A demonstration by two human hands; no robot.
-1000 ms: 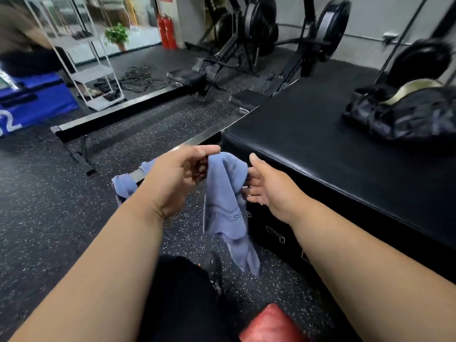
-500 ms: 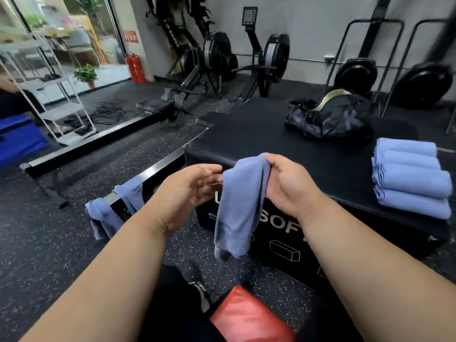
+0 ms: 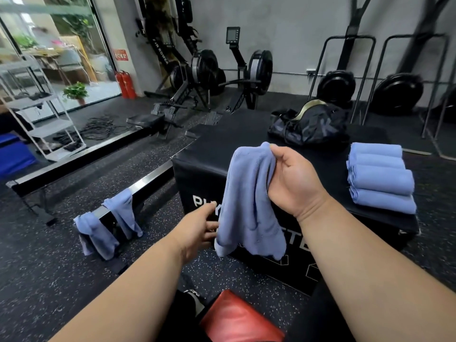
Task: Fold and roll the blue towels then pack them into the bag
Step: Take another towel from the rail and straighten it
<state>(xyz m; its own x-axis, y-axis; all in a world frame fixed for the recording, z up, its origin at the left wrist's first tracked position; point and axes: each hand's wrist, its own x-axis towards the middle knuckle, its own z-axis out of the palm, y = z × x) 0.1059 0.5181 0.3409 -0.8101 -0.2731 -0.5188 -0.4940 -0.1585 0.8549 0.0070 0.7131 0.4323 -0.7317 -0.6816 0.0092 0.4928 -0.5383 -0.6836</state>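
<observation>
Nearest, a red pad point(image 3: 240, 319) lies by the person's knee on the speckled rubber floor point(image 3: 49, 267). Just above it, the left hand point(image 3: 197, 229) reaches with loosely spread fingers to the lower left edge of a hanging blue towel point(image 3: 249, 206), touching it or nearly so; which, I cannot tell. The right hand point(image 3: 293, 178) pinches the towel's bunched top between thumb and curled fingers, holding it up before a black plyo box point(image 3: 204, 159). Left of that, two more blue towels point(image 3: 108, 225) drape over a rower rail point(image 3: 148, 178). On the box's right side lie four rolled blue towels point(image 3: 380, 178), and farther back rests a dark duffel bag point(image 3: 311, 124). Beyond stand rowing machines point(image 3: 204, 75).
</observation>
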